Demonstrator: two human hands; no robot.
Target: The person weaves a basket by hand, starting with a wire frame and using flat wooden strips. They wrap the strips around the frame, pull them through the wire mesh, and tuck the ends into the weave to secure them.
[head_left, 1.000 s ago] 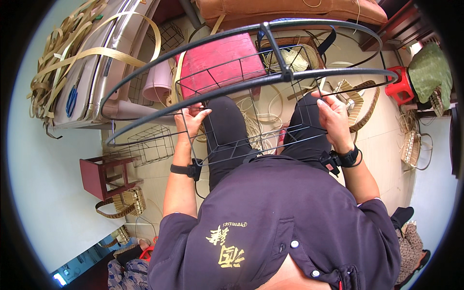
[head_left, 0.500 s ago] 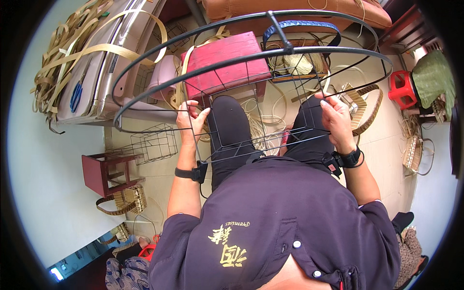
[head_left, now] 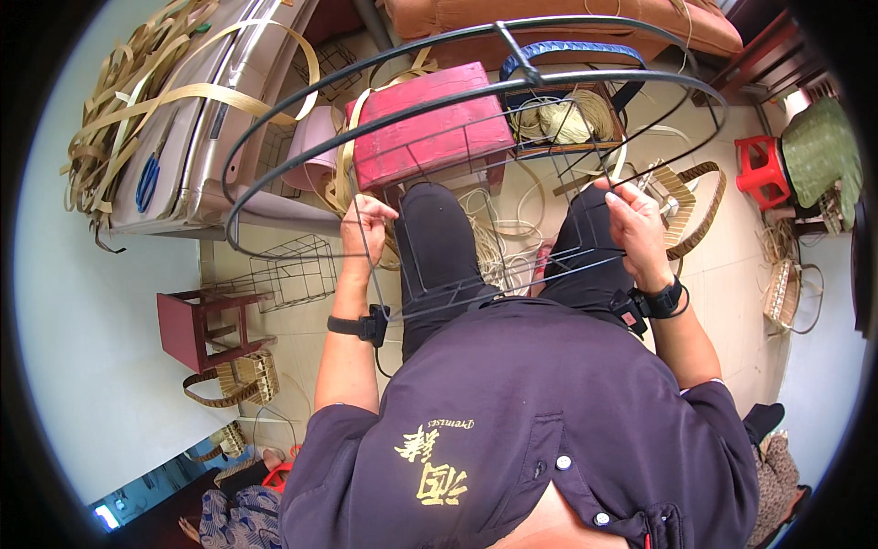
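Note:
Above my lap hangs a black wire basket frame [head_left: 517, 53], with two long oval hoops at its far side joined by a short crossbar and a grid of thin wires towards me. My left hand [head_left: 362, 231] pinches a thin wire near the frame's left end, fingers closed. At the right end, my right hand [head_left: 638, 231] grips another thin wire between thumb and fingers. Beyond the frame, partly seen through it, stands a red wooden stool [head_left: 430, 114]. A box basket with a blue-wrapped handle [head_left: 572, 46] holds a bundle of pale cord [head_left: 567, 121].
Tan strips [head_left: 114, 137] and blue-handled scissors [head_left: 146, 183] lie on the table at left. Below it are a wire frame [head_left: 297, 274] and a dark red stool [head_left: 190, 328]. A woven basket [head_left: 675, 206] sits beyond my right hand; a red plastic stool [head_left: 761, 169] is farther right.
The wire frame has tilted and shifted slightly: its hoops' left ends are farther right and its right ends farther left. Both hands keep their hold, nearly in the same places.

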